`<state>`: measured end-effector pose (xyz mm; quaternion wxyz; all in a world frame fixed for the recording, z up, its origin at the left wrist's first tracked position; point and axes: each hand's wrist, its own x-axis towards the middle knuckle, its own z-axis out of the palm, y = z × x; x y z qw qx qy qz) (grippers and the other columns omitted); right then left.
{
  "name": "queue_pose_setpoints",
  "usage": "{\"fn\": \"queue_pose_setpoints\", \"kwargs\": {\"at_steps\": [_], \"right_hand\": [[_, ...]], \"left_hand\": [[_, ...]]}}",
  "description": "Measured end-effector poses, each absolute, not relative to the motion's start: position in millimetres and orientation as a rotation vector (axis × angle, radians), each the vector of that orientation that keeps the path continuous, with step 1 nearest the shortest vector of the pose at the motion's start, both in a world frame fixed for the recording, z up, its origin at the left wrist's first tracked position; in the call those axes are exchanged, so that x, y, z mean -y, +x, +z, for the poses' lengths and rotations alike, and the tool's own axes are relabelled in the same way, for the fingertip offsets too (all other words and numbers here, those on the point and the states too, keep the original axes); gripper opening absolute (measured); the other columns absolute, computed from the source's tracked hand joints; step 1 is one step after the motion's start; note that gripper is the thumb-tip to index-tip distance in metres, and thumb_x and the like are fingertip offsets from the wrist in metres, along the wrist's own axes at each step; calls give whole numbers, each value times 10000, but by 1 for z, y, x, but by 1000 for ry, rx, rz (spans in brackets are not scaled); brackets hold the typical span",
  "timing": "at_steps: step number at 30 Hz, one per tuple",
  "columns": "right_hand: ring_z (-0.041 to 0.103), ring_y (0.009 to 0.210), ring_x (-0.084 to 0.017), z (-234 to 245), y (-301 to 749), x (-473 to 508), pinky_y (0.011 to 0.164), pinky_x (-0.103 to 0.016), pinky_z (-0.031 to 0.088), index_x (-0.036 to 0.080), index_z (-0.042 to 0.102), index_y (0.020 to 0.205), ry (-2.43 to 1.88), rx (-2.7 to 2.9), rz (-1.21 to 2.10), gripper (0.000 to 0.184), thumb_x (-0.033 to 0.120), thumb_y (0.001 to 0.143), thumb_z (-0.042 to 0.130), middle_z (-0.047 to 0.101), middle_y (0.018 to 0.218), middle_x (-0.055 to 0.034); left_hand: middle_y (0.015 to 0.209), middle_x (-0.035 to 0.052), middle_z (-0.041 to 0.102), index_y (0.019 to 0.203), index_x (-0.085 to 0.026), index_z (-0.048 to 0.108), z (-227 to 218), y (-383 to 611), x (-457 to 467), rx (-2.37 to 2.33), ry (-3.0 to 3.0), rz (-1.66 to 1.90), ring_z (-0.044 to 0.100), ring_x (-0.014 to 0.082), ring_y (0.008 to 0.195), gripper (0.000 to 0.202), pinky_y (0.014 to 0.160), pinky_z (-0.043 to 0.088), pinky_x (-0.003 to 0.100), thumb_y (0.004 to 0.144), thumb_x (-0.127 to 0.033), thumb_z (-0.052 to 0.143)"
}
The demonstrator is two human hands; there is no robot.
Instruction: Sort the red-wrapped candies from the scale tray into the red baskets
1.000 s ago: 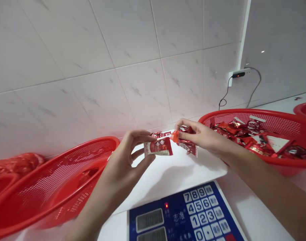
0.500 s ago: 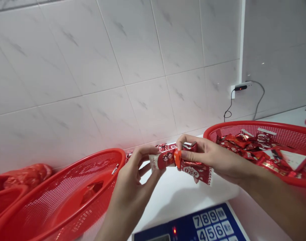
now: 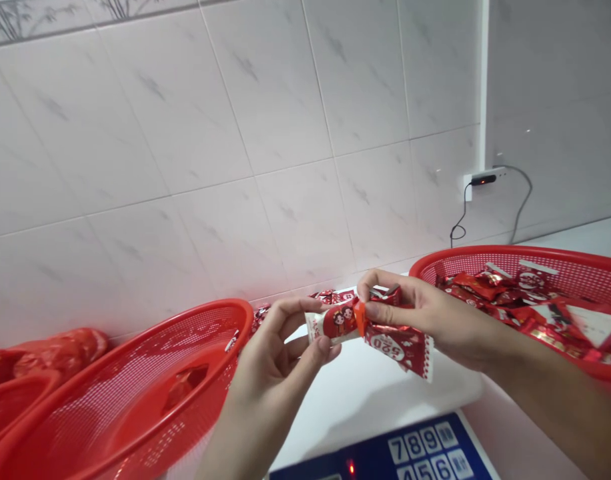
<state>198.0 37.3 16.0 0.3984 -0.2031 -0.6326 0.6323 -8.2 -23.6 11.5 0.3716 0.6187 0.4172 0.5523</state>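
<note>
My left hand pinches the left end of a small red-and-white candy packet printed with two cartoon figures. My right hand is closed on a bunch of red candy packets, one marked 520, and its thumb and forefinger pinch the right end of that same small packet by an orange tab. Both hands meet above the white counter, between two red baskets.
A red mesh basket full of red candy packets stands at the right. A second red basket lies at the left with more red containers beyond. A blue scale keypad shows at the bottom. A plugged charger hangs on the tiled wall.
The view has tilted upward, so the scale has slid down. The hands have come together; the right hand's fingers now pinch the small packet held by the left.
</note>
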Motion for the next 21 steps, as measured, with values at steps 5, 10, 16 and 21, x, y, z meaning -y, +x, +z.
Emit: {"fn": "queue_pose_setpoints", "kwargs": {"at_steps": [5, 10, 16, 21], "right_hand": [[550, 689, -91, 11, 200, -44, 614, -201, 389, 194, 593, 872, -482, 1581, 1679, 367, 382, 775, 894, 645, 792, 24], [551, 692, -106, 3, 201, -51, 619, -219, 397, 202, 597, 913, -540, 1583, 1710, 399, 420, 765, 896, 647, 825, 10], [558, 700, -102, 0, 199, -55, 593, -206, 410, 191, 607, 905, -538, 1516, 1785, 403, 333, 716, 933, 632, 819, 15], [566, 708, -93, 1, 199, -54, 626, -202, 408, 184, 609, 903, -542, 1516, 1773, 388, 312, 725, 929, 645, 826, 18]], "left_hand": [[1263, 118, 726, 1073, -200, 665, 8, -10, 21, -1045, 1570, 1391, 767, 212, 942, 326, 835, 654, 295, 865, -402, 814], [1241, 102, 733, 1080, -211, 664, 0, -11, 18, -1004, 1467, 1363, 741, 240, 1070, 247, 916, 639, 338, 907, -355, 767], [1192, 72, 756, 1026, -227, 637, -4, -14, 14, -983, 1389, 1328, 735, 221, 1081, 183, 893, 628, 317, 892, -258, 757], [1208, 75, 756, 1038, -232, 632, -4, -16, 12, -945, 1428, 1293, 735, 225, 1101, 186, 904, 628, 323, 904, -277, 754]]}}
